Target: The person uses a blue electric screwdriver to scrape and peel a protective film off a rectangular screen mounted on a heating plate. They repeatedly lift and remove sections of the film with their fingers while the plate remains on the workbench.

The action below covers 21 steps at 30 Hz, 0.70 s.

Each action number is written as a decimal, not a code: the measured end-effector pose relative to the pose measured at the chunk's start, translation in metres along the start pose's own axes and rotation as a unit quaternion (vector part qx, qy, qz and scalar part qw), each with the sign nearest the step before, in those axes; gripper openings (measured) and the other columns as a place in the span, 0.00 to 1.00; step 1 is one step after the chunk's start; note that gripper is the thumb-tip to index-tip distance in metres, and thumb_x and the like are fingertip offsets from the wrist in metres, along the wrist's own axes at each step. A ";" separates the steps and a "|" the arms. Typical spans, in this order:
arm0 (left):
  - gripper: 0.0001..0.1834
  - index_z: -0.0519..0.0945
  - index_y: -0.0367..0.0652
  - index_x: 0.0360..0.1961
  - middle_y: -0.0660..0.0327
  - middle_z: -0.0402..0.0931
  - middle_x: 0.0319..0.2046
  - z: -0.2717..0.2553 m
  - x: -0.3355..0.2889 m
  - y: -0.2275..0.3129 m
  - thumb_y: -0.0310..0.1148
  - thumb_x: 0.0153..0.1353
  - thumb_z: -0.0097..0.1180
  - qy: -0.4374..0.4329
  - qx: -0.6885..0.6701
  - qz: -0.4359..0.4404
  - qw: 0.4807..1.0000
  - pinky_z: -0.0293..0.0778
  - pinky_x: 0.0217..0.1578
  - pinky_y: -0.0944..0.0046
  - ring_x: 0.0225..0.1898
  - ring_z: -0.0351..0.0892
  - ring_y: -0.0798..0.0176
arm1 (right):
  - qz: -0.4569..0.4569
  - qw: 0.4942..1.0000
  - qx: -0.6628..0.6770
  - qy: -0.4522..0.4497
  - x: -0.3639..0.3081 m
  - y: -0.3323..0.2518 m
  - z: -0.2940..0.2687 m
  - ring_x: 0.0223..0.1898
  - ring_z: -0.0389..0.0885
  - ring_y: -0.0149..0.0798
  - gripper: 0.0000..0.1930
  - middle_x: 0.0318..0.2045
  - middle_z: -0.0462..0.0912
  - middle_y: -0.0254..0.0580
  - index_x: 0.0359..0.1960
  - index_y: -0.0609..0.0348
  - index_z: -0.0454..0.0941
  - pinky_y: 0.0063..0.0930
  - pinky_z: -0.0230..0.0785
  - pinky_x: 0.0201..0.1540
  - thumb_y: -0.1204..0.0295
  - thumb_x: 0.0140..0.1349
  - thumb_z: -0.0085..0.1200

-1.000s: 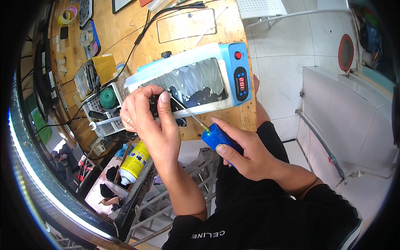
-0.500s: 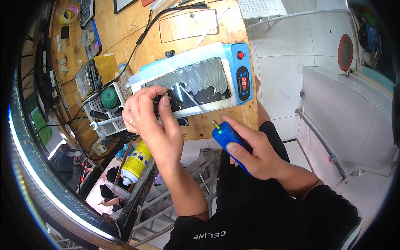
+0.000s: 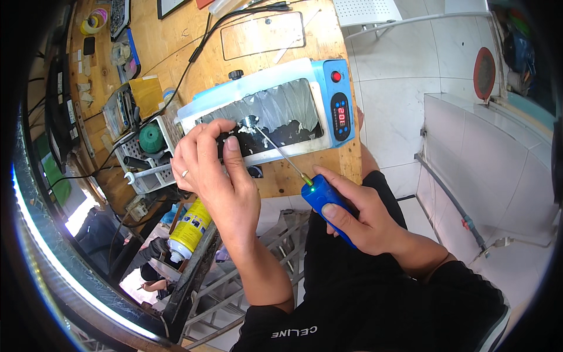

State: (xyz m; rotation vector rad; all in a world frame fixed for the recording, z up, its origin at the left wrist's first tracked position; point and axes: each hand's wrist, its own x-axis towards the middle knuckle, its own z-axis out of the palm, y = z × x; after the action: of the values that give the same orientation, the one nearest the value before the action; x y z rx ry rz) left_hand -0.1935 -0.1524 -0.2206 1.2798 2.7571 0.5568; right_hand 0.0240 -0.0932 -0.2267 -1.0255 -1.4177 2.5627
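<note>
A dark phone screen lies on the white-rimmed top of a blue heating plate machine. Grey, streaky film covers its far part, while the near part is bare black with pale crumbs. My left hand holds the screen at its near left end, thumb and index fingertip resting on it. In my right hand is a blue handheld glue remover with a lit green light. Its thin metal rod reaches the screen, the tip at the border of the film among loosened bits.
A white basket with a green round item and a wrench stands left of the machine. Below it leans a yellow spray can. Black cables cross the wooden table. A thin frame outline lies behind the machine.
The rod's tip has shifted slightly on the screen, and more pale crumbs gather around it. My right hand has moved a little with the tool; the left keeps its hold.
</note>
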 end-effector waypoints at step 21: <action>0.14 0.81 0.47 0.45 0.57 0.74 0.44 0.019 0.004 0.009 0.42 0.66 0.68 0.038 0.079 -0.012 0.996 0.54 0.65 0.45 0.57 0.68 0.47 | -0.014 1.000 -0.017 0.013 0.002 0.000 -0.005 0.31 0.81 0.28 0.32 0.39 0.81 0.43 0.77 0.69 0.60 0.24 0.76 0.37 0.63 0.80 0.52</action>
State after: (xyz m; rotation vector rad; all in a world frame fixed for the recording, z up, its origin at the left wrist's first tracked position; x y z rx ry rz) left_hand -0.1861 -0.1385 -0.2345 1.2775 2.9284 0.4009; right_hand 0.0251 -0.0885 -0.2298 -1.0323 -1.4644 2.5038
